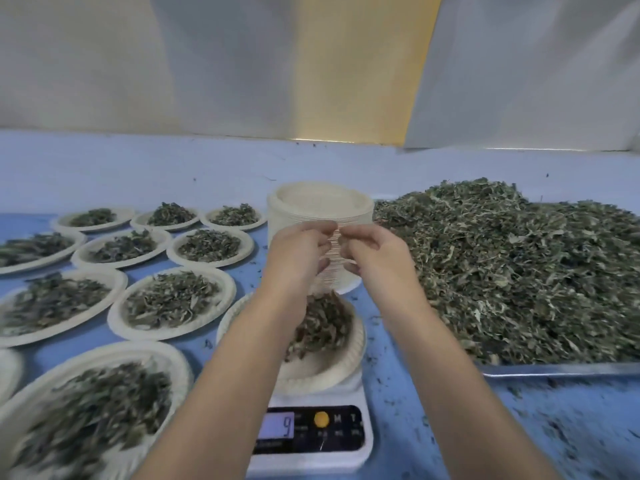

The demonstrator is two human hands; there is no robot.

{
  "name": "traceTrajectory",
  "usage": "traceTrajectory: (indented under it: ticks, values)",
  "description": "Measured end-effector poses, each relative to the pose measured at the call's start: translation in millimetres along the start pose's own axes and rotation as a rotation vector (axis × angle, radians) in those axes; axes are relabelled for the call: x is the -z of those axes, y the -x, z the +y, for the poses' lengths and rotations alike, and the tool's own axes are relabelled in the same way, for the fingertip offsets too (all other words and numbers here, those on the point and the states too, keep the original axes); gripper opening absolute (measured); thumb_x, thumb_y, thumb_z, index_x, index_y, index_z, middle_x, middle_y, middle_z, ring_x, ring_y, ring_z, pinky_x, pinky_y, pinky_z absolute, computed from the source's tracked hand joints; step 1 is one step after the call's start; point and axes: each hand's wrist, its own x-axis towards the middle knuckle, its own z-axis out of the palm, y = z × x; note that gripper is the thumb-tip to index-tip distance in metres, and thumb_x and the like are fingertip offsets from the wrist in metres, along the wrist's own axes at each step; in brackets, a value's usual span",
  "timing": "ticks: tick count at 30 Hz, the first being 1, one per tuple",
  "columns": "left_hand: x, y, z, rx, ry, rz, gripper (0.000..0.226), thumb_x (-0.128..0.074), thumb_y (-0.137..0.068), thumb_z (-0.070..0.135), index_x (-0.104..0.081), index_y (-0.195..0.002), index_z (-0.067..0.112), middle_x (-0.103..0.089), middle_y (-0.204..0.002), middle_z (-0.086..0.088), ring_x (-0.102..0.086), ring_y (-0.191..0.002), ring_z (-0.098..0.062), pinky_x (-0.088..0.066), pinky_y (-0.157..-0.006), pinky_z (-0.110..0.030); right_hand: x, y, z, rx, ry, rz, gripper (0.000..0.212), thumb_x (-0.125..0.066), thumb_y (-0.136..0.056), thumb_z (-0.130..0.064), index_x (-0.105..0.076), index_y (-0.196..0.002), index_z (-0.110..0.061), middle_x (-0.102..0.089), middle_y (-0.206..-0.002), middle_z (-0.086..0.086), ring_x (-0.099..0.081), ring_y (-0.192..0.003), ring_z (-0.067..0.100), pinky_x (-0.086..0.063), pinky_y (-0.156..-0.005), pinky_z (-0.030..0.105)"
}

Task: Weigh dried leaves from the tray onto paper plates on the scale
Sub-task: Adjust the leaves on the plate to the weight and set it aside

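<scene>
Rims in the paper plate stack [320, 206] are pinched by curled fingers of the left hand [294, 251] and right hand [377, 252]; one plate only should be peeled free.

We saw cream paper plates [115, 314] holding grey-green leaves [502, 271], a white scale [311, 466] with an orange button [321, 419], on a blue table [388, 341].

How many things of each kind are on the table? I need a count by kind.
Scale: 1
Plates with leaves, off the scale: 9
Plate with leaves on the scale: 1
Plate cut by left edge, contents unseen: 1
Stack of empty plates: 1
Tray of leaves: 1
Total: 14
</scene>
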Motion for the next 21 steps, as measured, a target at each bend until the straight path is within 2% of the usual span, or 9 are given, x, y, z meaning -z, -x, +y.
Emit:
traceTrajectory:
  ticks: [3,5,7,10,12,14,17,19,21]
  values:
    - [33.8,-5.1,5.1,-0.017,0.064,0.065,0.028,-0.040,-0.092,-0.007,-0.064,-0.102,0.005,-0.065,-0.096,-0.004,-0.061,-0.096,-0.013,-0.048,-0.080,-0.019,-4.9,5.2,-9.4,-0.029,0.218,-0.143,0.020,-0.065,-0.082,-0.028,-0.066,-0.101,-0.034,-0.066,-0.083,-0.011,-0.063,-0.087,0.010,-0.052,-0.088,0.039]
    - [48.8,-6.7,5.3,-0.014,0.071,0.101,0.027,-0.041,-0.092,-0.003,-0.066,-0.096,0.007,-0.067,-0.104,-0.004,-0.063,-0.102,-0.013,-0.051,-0.083,-0.022,-6.1,8.8,-16.1,-0.051,0.363,-0.245,0.032,-0.067,-0.084,-0.037,-0.062,-0.114,-0.030,-0.065,-0.088,-0.010,-0.062,-0.089,0.011,-0.050,-0.084,0.032]
    - [60.4,-8.5,2.2,-0.004,0.091,0.125,0.028,-0.042,-0.092,0.001,-0.068,-0.093,0.011,-0.069,-0.106,-0.002,-0.065,-0.101,-0.013,-0.053,-0.077,-0.023,-6.4,12.7,-20.4,-0.023,0.572,-0.310,0.041,-0.066,-0.081,-0.050,-0.061,-0.117,-0.031,-0.063,-0.102,-0.009,-0.058,-0.098,0.011,-0.044,-0.080,0.028]
    - [69.4,-11.5,-0.1,0.009,0.131,0.143,0.027,-0.043,-0.093,0.005,-0.068,-0.095,0.012,-0.070,-0.107,-0.003,-0.066,-0.098,-0.013,-0.052,-0.067,-0.020,-9.9,17.5,-22.6,-0.010,0.820,-0.383,0.060,-0.060,-0.076,-0.067,-0.058,-0.123,-0.030,-0.058,-0.121,-0.002,-0.047,-0.118,0.020,-0.041,-0.090,0.032]
    - [71.2,-12.6,-0.8,0.014,0.143,0.147,0.025,-0.044,-0.094,0.007,-0.068,-0.096,0.012,-0.070,-0.107,-0.002,-0.067,-0.096,-0.012,-0.052,-0.065,-0.020,-13.6,19.8,-21.6,-0.056,0.888,-0.443,0.070,-0.057,-0.073,-0.073,-0.054,-0.127,-0.028,-0.055,-0.125,0.001,-0.045,-0.121,0.024,-0.044,-0.094,0.037]
    - [71.8,-13.7,-1.4,0.013,0.154,0.141,0.025,-0.044,-0.094,0.008,-0.068,-0.094,0.013,-0.071,-0.105,-0.002,-0.068,-0.095,-0.012,-0.052,-0.067,-0.021,-17.3,20.7,-19.7,-0.086,0.928,-0.475,0.070,-0.058,-0.074,-0.073,-0.052,-0.127,-0.027,-0.049,-0.124,0.001,-0.047,-0.114,0.022,-0.046,-0.088,0.035]
    - [72.4,-13.9,-1.4,0.023,0.164,0.132,0.025,-0.043,-0.095,0.008,-0.067,-0.093,0.012,-0.070,-0.104,-0.002,-0.067,-0.094,-0.012,-0.052,-0.070,-0.022,-22.0,20.6,-19.0,-0.067,0.936,-0.487,0.060,-0.066,-0.076,-0.062,-0.052,-0.123,-0.027,-0.043,-0.116,0.001,-0.046,-0.095,0.015,-0.040,-0.069,0.026]
    - [73.2,-14.4,-1.3,0.030,0.172,0.141,0.024,-0.043,-0.095,0.008,-0.066,-0.093,0.012,-0.071,-0.102,-0.002,-0.067,-0.093,-0.012,-0.053,-0.073,-0.023,-24.0,21.1,-19.9,-0.036,0.895,-0.503,0.051,-0.071,-0.077,-0.052,-0.054,-0.118,-0.027,-0.045,-0.105,-0.002,-0.046,-0.079,0.007,-0.034,-0.055,0.021]
    - [73.3,-14.3,-1.5,0.032,0.174,0.148,0.025,-0.042,-0.094,0.007,-0.066,-0.092,0.011,-0.071,-0.100,-0.002,-0.068,-0.093,-0.013,-0.053,-0.075,-0.024,-25.9,22.5,-20.7,-0.015,0.887,-0.526,0.044,-0.074,-0.079,-0.042,-0.055,-0.114,-0.025,-0.045,-0.089,-0.009,-0.043,-0.071,0.003,-0.031,-0.050,0.017]
